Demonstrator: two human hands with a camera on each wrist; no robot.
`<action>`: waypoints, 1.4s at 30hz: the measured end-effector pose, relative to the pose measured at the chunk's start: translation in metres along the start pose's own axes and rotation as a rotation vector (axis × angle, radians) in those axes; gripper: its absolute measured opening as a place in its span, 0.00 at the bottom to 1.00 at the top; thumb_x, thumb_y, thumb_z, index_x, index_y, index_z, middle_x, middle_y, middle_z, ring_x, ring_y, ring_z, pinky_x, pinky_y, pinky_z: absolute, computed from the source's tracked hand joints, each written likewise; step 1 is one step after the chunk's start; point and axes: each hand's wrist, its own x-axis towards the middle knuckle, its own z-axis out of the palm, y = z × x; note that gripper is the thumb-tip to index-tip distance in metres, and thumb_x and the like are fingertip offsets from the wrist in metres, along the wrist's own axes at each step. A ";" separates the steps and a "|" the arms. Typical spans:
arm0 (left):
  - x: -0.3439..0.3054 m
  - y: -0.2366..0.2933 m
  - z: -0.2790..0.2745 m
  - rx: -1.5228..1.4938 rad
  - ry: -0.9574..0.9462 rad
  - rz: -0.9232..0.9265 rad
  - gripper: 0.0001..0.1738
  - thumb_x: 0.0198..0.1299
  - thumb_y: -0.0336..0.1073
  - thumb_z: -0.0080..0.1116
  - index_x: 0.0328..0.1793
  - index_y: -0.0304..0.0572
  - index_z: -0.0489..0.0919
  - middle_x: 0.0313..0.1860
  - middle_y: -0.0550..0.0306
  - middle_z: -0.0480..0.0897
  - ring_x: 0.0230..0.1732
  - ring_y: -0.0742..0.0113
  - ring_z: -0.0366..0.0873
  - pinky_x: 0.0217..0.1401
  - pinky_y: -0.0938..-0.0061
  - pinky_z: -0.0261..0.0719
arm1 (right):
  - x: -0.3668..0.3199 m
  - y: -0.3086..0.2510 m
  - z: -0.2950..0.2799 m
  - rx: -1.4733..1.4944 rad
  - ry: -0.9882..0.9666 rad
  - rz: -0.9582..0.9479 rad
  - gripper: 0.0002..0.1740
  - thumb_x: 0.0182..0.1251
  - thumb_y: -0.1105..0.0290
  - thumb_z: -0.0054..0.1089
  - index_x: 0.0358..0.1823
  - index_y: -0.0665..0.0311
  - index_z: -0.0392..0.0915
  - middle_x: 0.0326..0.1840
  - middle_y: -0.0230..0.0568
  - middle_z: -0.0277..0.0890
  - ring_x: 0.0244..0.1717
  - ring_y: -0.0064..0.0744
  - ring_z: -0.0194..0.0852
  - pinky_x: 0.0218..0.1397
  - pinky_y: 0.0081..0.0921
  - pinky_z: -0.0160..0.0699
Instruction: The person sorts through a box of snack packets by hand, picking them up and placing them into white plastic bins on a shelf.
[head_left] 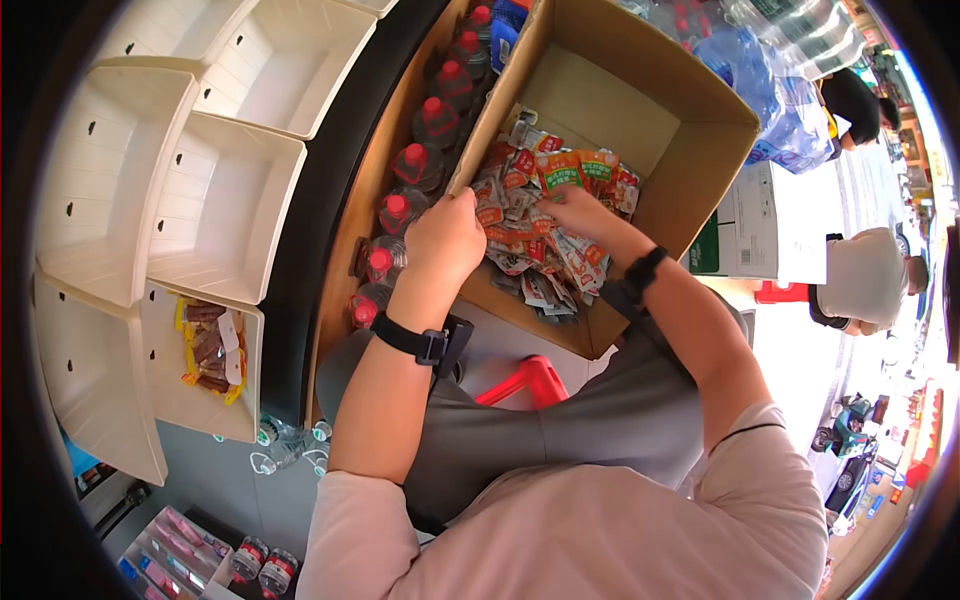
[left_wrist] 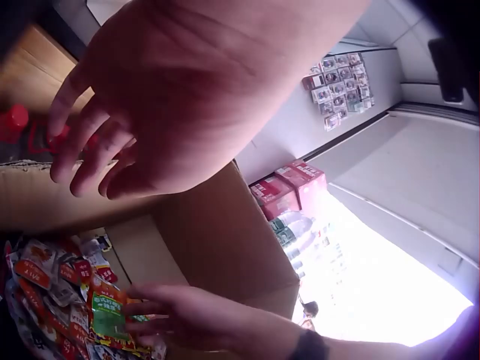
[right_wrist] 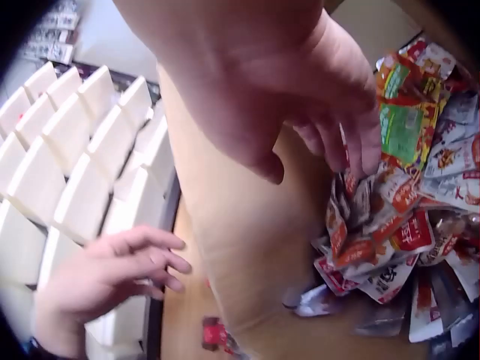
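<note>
Upper centre of your frame: box (head_left: 705,175), packets (head_left: 520,225) inside | just left: bottles (head_left: 437,122) in a row | far left: bins (head_left: 215,205) | below box: your lap (head_left: 500,440)

Your right hand (right_wrist: 277,97): uppermost, fingers bent toward heaped sachets (right_wrist: 390,225), contact unclear. Among them: one green-and-orange packet (right_wrist: 401,133). Your left hand (right_wrist: 112,277): lower left, fingers spread, apart from the cardboard box (right_wrist: 240,232). White bins (right_wrist: 71,135): rows, left. Wooden strip (right_wrist: 182,319): between bins and box.
</note>
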 end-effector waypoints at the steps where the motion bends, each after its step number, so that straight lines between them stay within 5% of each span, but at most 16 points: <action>1: -0.002 -0.001 0.001 0.008 -0.009 0.005 0.13 0.67 0.37 0.54 0.54 0.46 0.79 0.50 0.48 0.86 0.52 0.44 0.84 0.53 0.52 0.82 | 0.027 0.016 0.020 -0.062 -0.001 -0.029 0.36 0.62 0.49 0.68 0.61 0.72 0.77 0.46 0.56 0.85 0.47 0.46 0.86 0.50 0.38 0.82; 5: -0.009 -0.003 0.002 0.026 -0.045 0.033 0.12 0.65 0.33 0.52 0.53 0.47 0.79 0.49 0.48 0.85 0.52 0.42 0.84 0.52 0.48 0.81 | 0.089 -0.009 0.063 -0.063 0.048 0.065 0.31 0.60 0.49 0.69 0.51 0.71 0.83 0.45 0.57 0.85 0.48 0.45 0.86 0.47 0.36 0.82; 8: -0.014 -0.004 0.005 0.067 -0.016 0.068 0.12 0.63 0.33 0.53 0.52 0.46 0.79 0.46 0.49 0.85 0.51 0.43 0.84 0.50 0.46 0.81 | 0.166 0.032 0.123 0.052 0.120 -0.084 0.28 0.60 0.49 0.65 0.43 0.72 0.86 0.40 0.59 0.87 0.47 0.53 0.88 0.51 0.40 0.83; 10: -0.016 -0.006 0.004 0.065 -0.022 0.071 0.12 0.62 0.32 0.54 0.51 0.45 0.78 0.46 0.50 0.84 0.51 0.44 0.84 0.50 0.45 0.81 | 0.184 0.040 0.148 -0.178 0.107 -0.181 0.24 0.60 0.53 0.64 0.40 0.71 0.87 0.40 0.60 0.86 0.47 0.56 0.87 0.50 0.42 0.84; 12: -0.016 -0.008 -0.001 0.060 -0.017 0.040 0.12 0.61 0.32 0.54 0.50 0.45 0.78 0.45 0.50 0.84 0.50 0.44 0.84 0.49 0.45 0.81 | 0.214 0.053 0.176 -0.809 0.103 -0.492 0.17 0.61 0.60 0.62 0.36 0.70 0.86 0.40 0.60 0.86 0.45 0.59 0.86 0.49 0.44 0.84; 14: -0.013 -0.011 -0.005 0.061 -0.004 0.017 0.12 0.61 0.32 0.55 0.50 0.45 0.78 0.45 0.50 0.84 0.50 0.44 0.84 0.50 0.45 0.81 | 0.227 0.080 0.190 -0.581 0.144 -0.427 0.17 0.62 0.61 0.62 0.39 0.70 0.86 0.42 0.59 0.86 0.47 0.59 0.86 0.50 0.44 0.85; 18: -0.010 -0.010 -0.012 0.022 0.018 0.002 0.12 0.61 0.32 0.55 0.51 0.45 0.80 0.46 0.49 0.85 0.50 0.44 0.84 0.50 0.48 0.81 | 0.170 0.029 0.143 -0.036 0.428 0.027 0.18 0.61 0.64 0.64 0.46 0.71 0.84 0.45 0.59 0.86 0.49 0.55 0.86 0.51 0.42 0.83; 22: -0.011 -0.007 -0.016 -0.119 0.057 0.014 0.11 0.62 0.34 0.56 0.49 0.40 0.79 0.46 0.47 0.86 0.50 0.45 0.87 0.53 0.46 0.81 | 0.108 0.024 0.057 0.136 0.091 -0.172 0.21 0.63 0.71 0.67 0.56 0.71 0.79 0.51 0.45 0.86 0.47 0.34 0.85 0.52 0.32 0.81; 27: -0.004 0.002 -0.009 -0.411 0.030 -0.040 0.24 0.72 0.50 0.55 0.60 0.35 0.78 0.47 0.46 0.86 0.50 0.48 0.85 0.50 0.58 0.82 | -0.017 -0.023 -0.024 0.648 0.019 -0.171 0.16 0.71 0.72 0.65 0.55 0.72 0.79 0.50 0.43 0.86 0.47 0.31 0.86 0.48 0.29 0.84; 28: 0.003 0.003 -0.002 -0.569 -0.059 -0.074 0.33 0.73 0.57 0.53 0.64 0.31 0.76 0.48 0.48 0.87 0.51 0.57 0.86 0.52 0.63 0.81 | -0.045 -0.034 -0.033 0.738 0.005 -0.143 0.14 0.72 0.73 0.64 0.55 0.71 0.80 0.49 0.41 0.85 0.46 0.28 0.86 0.47 0.27 0.85; 31: 0.009 0.023 0.006 -1.016 -0.284 0.027 0.35 0.73 0.61 0.53 0.66 0.34 0.76 0.53 0.53 0.86 0.52 0.65 0.84 0.54 0.65 0.81 | -0.110 -0.064 -0.040 0.879 -0.054 -0.174 0.14 0.74 0.70 0.63 0.55 0.71 0.79 0.47 0.40 0.85 0.44 0.26 0.85 0.46 0.24 0.86; 32: 0.004 0.033 0.005 -1.285 -0.361 0.196 0.34 0.73 0.62 0.53 0.67 0.38 0.76 0.56 0.58 0.84 0.51 0.70 0.82 0.52 0.69 0.81 | -0.123 -0.065 -0.038 0.809 -0.063 -0.187 0.14 0.75 0.70 0.63 0.54 0.71 0.79 0.47 0.39 0.86 0.43 0.25 0.85 0.46 0.25 0.86; 34: -0.001 0.044 0.008 -1.491 -0.456 0.134 0.30 0.76 0.57 0.52 0.67 0.40 0.75 0.57 0.57 0.83 0.53 0.69 0.83 0.52 0.71 0.83 | -0.139 -0.066 -0.035 0.677 -0.081 -0.209 0.14 0.75 0.69 0.63 0.54 0.71 0.79 0.46 0.38 0.86 0.42 0.24 0.85 0.46 0.25 0.86; 38: 0.008 0.046 0.027 -1.723 -0.359 0.048 0.24 0.78 0.52 0.50 0.66 0.41 0.76 0.56 0.55 0.84 0.55 0.64 0.84 0.54 0.64 0.85 | -0.137 -0.055 -0.029 0.656 0.092 -0.308 0.14 0.76 0.67 0.62 0.53 0.70 0.79 0.44 0.37 0.86 0.41 0.24 0.85 0.44 0.23 0.85; 41: 0.005 0.050 0.013 -1.818 -0.257 -0.105 0.22 0.79 0.48 0.49 0.61 0.36 0.78 0.50 0.56 0.86 0.48 0.69 0.85 0.49 0.69 0.83 | -0.132 -0.054 -0.043 0.814 0.218 -0.222 0.13 0.77 0.67 0.60 0.53 0.71 0.79 0.42 0.37 0.85 0.39 0.25 0.85 0.44 0.24 0.86; 42: 0.009 0.048 0.020 -1.813 -0.261 -0.080 0.21 0.77 0.51 0.51 0.59 0.42 0.79 0.50 0.58 0.85 0.47 0.70 0.85 0.48 0.69 0.84 | -0.136 -0.060 -0.047 0.805 0.220 -0.244 0.14 0.77 0.68 0.59 0.55 0.70 0.77 0.45 0.39 0.84 0.41 0.25 0.84 0.46 0.25 0.86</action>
